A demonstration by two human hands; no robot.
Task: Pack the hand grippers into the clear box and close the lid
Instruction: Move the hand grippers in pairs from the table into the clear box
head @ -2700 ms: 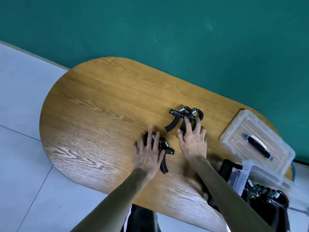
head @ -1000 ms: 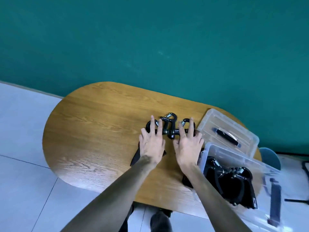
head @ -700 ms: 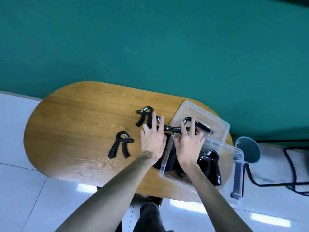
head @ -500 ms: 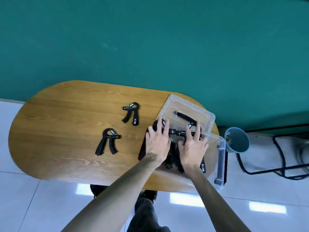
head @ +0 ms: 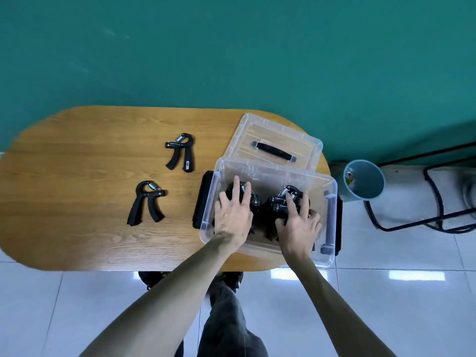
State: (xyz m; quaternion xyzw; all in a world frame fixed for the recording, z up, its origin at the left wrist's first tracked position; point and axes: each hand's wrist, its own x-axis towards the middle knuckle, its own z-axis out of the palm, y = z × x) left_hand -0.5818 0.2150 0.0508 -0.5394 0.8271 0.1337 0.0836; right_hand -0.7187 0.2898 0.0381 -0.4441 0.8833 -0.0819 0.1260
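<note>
Both hands are down inside the clear box [head: 270,173]: the left hand [head: 233,213] lies with fingers spread flat over a black hand gripper, pressing on it rather than wrapped round it, and the right hand [head: 298,224] has its fingers curled over a cluster of black grippers [head: 283,199] on the box's right side, apparently clutching them. From where I stand the wooden surface [head: 90,150] is the biggest thing, a long oval set against a teal wall [head: 231,47], with pale glossy floor tiles [head: 399,292] below. The box sits open at the surface's right end, its near corner hanging a little over the edge. Its clear lid [head: 288,136], with a dark handle on top, lies flat just behind the box, touching its far wall. A blue-grey bucket [head: 364,180] stands on the floor just right of the surface. Two more grippers wait out on the wood, well left of the box: the nearer gripper [head: 145,203] and the farther gripper [head: 180,152], both with handles pointing toward the person.
</note>
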